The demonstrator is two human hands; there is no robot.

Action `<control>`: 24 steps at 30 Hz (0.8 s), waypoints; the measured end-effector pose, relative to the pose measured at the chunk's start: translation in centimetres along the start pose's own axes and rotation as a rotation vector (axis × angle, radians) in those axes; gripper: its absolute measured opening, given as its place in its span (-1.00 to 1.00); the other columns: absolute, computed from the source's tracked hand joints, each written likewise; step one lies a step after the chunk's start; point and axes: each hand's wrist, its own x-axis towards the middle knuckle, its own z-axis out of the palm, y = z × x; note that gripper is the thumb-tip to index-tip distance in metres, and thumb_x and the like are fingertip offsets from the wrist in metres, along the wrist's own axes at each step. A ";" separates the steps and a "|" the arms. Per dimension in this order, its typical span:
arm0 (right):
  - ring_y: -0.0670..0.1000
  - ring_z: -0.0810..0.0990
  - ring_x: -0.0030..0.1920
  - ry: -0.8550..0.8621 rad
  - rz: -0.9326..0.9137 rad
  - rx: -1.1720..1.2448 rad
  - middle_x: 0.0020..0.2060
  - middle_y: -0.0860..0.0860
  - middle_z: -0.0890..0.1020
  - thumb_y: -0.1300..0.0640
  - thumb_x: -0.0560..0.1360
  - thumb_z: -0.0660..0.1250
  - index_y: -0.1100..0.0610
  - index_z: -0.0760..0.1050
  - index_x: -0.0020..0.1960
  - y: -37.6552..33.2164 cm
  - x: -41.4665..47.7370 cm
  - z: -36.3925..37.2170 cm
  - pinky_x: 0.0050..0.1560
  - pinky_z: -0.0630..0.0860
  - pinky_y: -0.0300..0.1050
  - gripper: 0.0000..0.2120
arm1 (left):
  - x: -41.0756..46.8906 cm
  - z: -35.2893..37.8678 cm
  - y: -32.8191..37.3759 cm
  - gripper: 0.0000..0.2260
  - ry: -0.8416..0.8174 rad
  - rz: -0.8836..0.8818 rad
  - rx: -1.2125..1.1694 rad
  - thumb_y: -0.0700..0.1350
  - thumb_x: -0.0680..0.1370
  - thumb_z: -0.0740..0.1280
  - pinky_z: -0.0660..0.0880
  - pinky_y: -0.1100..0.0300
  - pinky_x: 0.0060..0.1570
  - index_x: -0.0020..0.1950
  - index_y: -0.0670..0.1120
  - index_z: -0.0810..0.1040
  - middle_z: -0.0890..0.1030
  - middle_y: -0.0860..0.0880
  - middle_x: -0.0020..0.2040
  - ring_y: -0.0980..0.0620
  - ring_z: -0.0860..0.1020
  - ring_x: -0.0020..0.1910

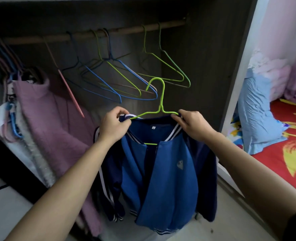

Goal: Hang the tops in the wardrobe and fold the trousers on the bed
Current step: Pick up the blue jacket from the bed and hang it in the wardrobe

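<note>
A blue jacket (170,171) with navy sleeves and white stripes hangs on a lime-green wire hanger (160,101) in front of the open wardrobe. My left hand (114,125) pinches the jacket's left shoulder and the hanger arm. At the other shoulder my right hand (191,124) grips the collar and the hanger's end. The hanger's hook points up, well below the wooden rail (126,31), and touches nothing.
Several empty wire hangers (119,79) in blue, green and pink hang on the rail. A mauve quilted coat (44,108) and other garments hang at the left. The wardrobe's side panel (237,84) stands right of the jacket. Beyond it lies the bed with a red sheet (283,136) and a light-blue pillow (255,115).
</note>
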 end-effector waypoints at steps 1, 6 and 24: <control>0.16 0.48 -0.37 0.054 0.014 0.015 -0.47 -0.03 0.39 -0.08 0.65 0.21 0.15 0.30 -0.25 0.2 -0.1 0.1 -0.30 0.44 0.09 -0.60 | 0.0 -0.3 -0.1 -0.86 -0.014 0.103 0.085 -0.07 0.33 0.45 0.44 0.16 -0.20 -0.18 0.16 0.63 0.60 0.04 -0.23 -0.04 0.58 -0.19; 0.12 0.48 -0.36 0.129 0.024 -0.044 -0.42 -0.06 0.40 -0.09 0.64 0.21 0.11 0.30 -0.25 0.2 -0.3 0.1 -0.32 0.46 0.06 -0.61 | 0.0 -1.3 0.4 -0.81 -0.050 0.298 0.707 0.00 0.54 0.39 0.45 0.01 -0.12 0.12 0.02 0.68 0.54 -0.15 -0.08 -0.24 0.51 -0.02; 0.11 0.47 -0.35 0.234 0.007 -0.153 -0.39 -0.02 0.45 -0.09 0.64 0.21 0.15 0.36 -0.23 0.1 -0.8 -3.1 -0.33 0.42 0.05 -0.62 | 3.7 0.5 -1.0 -0.44 -0.226 0.475 0.493 0.44 0.37 0.32 0.34 0.01 0.14 0.24 0.18 0.57 0.56 0.04 0.13 -0.04 0.45 0.18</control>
